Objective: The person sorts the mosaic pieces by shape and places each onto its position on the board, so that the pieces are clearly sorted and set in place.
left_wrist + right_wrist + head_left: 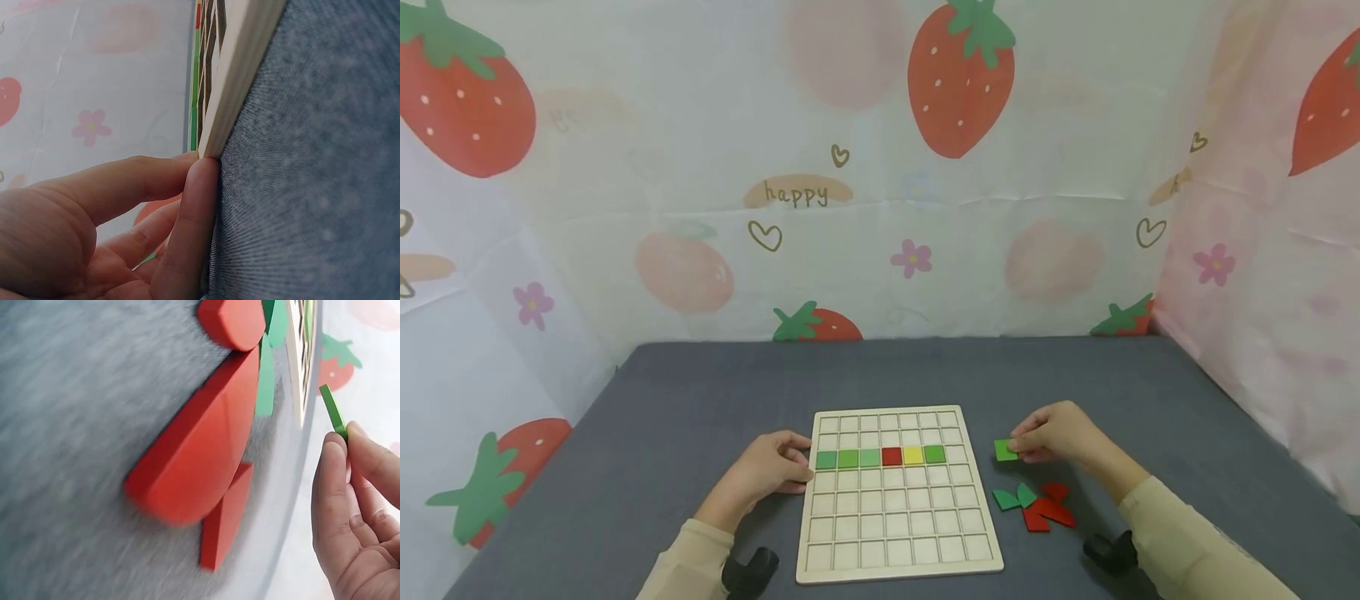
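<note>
A pale wooden board with a square grid [867,527] lies flat on the dark grey cloth-covered table [715,387], at the lower centre of the head view. In its third row from the top sits a run of six coloured square tiles [891,457], starting at the left end: three in shades of green, then a red, a yellow and another green.

Left of the board, the person's left hand [767,462] has its bent fingers touching the left edge; I can't tell whether they truly pinch it. Over to the right, the right hand [1058,433] pinches a thin bright green square tile [1005,451] between thumb and fingers, near the board's right edge; the right wrist view catches the tile almost edge-on.

Just below that hand, at the lower right, lies a small cluster of flat pieces: green curved pieces [1007,500] beside red pieces of differing shapes [1036,522], some touching. A white curtain printed with strawberries [865,292] fills the upper frame.
</note>
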`<control>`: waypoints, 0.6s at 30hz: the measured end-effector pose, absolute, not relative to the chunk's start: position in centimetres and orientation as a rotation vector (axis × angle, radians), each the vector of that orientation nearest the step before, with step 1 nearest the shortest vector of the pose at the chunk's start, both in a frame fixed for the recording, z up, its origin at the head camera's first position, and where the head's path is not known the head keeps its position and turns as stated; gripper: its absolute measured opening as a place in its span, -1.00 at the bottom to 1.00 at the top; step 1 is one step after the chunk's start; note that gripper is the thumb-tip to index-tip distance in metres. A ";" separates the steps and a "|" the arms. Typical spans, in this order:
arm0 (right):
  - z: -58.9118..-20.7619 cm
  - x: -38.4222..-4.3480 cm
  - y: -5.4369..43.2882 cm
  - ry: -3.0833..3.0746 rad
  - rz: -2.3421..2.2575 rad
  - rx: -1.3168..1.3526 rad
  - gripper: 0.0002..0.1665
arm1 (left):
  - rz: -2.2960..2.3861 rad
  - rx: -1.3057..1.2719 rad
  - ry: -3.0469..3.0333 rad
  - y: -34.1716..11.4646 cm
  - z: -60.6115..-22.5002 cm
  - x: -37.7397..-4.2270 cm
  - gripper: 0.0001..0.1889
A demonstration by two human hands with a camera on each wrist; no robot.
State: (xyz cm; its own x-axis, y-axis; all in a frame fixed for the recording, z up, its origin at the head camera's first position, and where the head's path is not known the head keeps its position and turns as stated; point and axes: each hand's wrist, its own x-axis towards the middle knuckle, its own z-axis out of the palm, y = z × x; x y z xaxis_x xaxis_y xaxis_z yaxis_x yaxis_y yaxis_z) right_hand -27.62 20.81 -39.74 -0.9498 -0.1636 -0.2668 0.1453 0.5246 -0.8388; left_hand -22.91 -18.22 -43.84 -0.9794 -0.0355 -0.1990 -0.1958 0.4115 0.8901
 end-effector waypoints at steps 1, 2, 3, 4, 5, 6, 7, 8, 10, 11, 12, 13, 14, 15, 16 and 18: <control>-39.7 -27.7 20.5 2.452 -1.398 -0.015 -0.79 | 1.618 -0.212 2.510 -18.2 -43.8 -22.9 -0.50; -39.7 -27.8 20.3 2.450 -1.401 -0.021 -0.78 | 1.616 -0.212 2.510 -18.2 -43.8 -22.9 -0.50; -39.7 -27.9 20.1 2.446 -1.405 -0.021 -0.78 | 1.615 -0.209 2.511 -18.2 -43.8 -22.9 -0.50; -39.8 -28.0 19.8 2.446 -1.408 -0.022 -0.79 | 1.612 -0.209 2.513 -18.2 -43.8 -22.9 -0.51; -39.8 -28.1 19.6 2.445 -1.409 -0.029 -0.78 | 1.612 -0.206 2.514 -18.2 -43.8 -22.9 -0.50; -39.9 -28.2 19.4 2.443 -1.412 -0.031 -0.79 | 1.610 -0.204 2.517 -18.2 -43.8 -22.9 -0.50; -40.0 -28.3 19.2 2.441 -1.414 -0.032 -0.79 | 1.610 -0.204 2.518 -18.2 -43.8 -23.0 -0.50; -40.0 -28.4 19.0 2.440 -1.415 -0.034 -0.80 | 1.606 -0.204 2.521 -18.2 -43.8 -23.0 -0.50; -40.2 -28.6 18.7 2.440 -1.413 -0.037 -0.80 | 1.608 -0.202 2.521 -18.2 -43.8 -23.0 -0.50; -40.2 -28.6 18.5 2.438 -1.415 -0.043 -0.80 | 1.608 -0.201 2.520 -18.3 -43.8 -23.0 -0.50; -40.2 -28.7 18.3 2.435 -1.418 -0.042 -0.81 | 1.609 -0.200 2.519 -18.3 -43.8 -23.0 -0.50; -40.3 -28.7 18.1 2.431 -1.420 -0.047 -0.81 | 1.611 -0.197 2.517 -18.3 -43.8 -23.0 -0.50; -40.3 -28.8 18.0 2.424 -1.422 -0.058 -0.80 | 1.614 -0.197 2.513 -18.3 -43.8 -23.0 -0.50; -40.3 -28.8 17.8 2.420 -1.426 -0.061 -0.81 | 1.617 -0.199 2.509 -18.3 -43.8 -23.0 -0.50; -40.3 -28.8 17.6 2.415 -1.429 -0.063 -0.81 | 1.618 -0.200 2.507 -18.3 -43.8 -22.9 -0.50; -40.4 -28.9 17.3 2.411 -1.428 -0.058 -0.81 | 1.622 -0.203 2.502 -18.4 -43.8 -22.9 -0.51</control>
State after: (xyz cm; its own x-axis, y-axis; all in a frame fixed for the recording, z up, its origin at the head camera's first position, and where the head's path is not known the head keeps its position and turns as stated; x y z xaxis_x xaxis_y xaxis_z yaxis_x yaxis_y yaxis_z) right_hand -28.90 17.25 -40.37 -0.9425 -0.2037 -0.2651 0.1346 0.4946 -0.8586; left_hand -22.88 -18.39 -43.85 -0.9792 -0.0307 -0.2008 -0.1958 0.4052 0.8930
